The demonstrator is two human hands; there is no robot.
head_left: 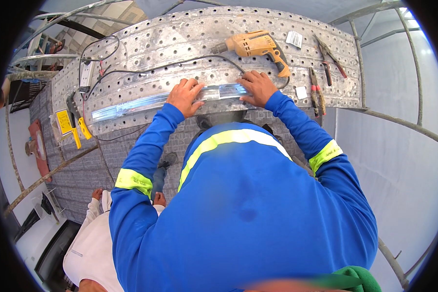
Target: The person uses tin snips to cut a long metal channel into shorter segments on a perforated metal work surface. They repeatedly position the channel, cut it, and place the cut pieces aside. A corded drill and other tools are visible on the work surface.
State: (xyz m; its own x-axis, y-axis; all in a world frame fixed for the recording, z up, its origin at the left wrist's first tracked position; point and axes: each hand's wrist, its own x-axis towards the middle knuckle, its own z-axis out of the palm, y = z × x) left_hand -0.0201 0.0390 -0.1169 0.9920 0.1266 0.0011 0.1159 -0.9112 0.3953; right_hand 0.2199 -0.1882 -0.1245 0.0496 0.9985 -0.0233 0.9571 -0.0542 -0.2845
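Observation:
A shiny metal channel (131, 107) lies along the near edge of the perforated metal platform (180, 36). My left hand (184, 96) grips it from above, thumb at the near side and fingers over the far side. A short metal piece (230, 90) meets or overlaps the channel between my hands; I cannot tell which. My right hand (259, 89) closes round the right end of that short piece. Beyond my right hand lies a yellow-orange power drill (254, 44) with its black cord looping left across the platform.
Pliers (318, 92) and long-handled snips (331, 56) lie at the right. A white power strip (86, 75), a yellow-handled tool (74, 124) and a yellow card (63, 121) sit at the left. Scaffold pipes (404, 124) surround the platform. Another person in a light shirt (95, 243) is below left.

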